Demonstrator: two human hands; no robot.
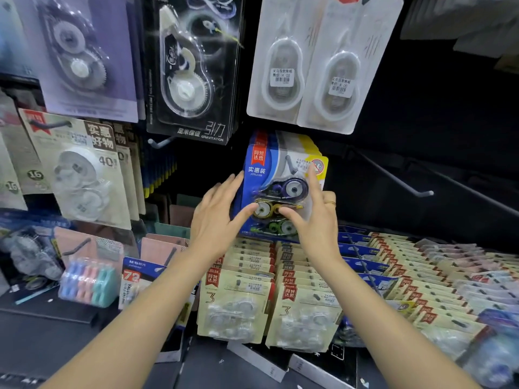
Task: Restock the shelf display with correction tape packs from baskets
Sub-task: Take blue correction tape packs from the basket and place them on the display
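A blue and yellow correction tape pack (283,175) with three small dispensers hangs on a peg at the middle of the dark display, with more packs of the same kind behind it. My left hand (222,214) holds its left edge, thumb pressed on the blister front. My right hand (314,211) holds the right side, with the forefinger stretched up to the yellow corner and the thumb on the blister.
Beige three-piece packs (238,307) fill rows on pegs below my hands. White twin packs (323,66) and a black pack (191,68) hang above. A bare peg (398,178) sticks out at right. Pastel tape rolls (90,282) sit at lower left.
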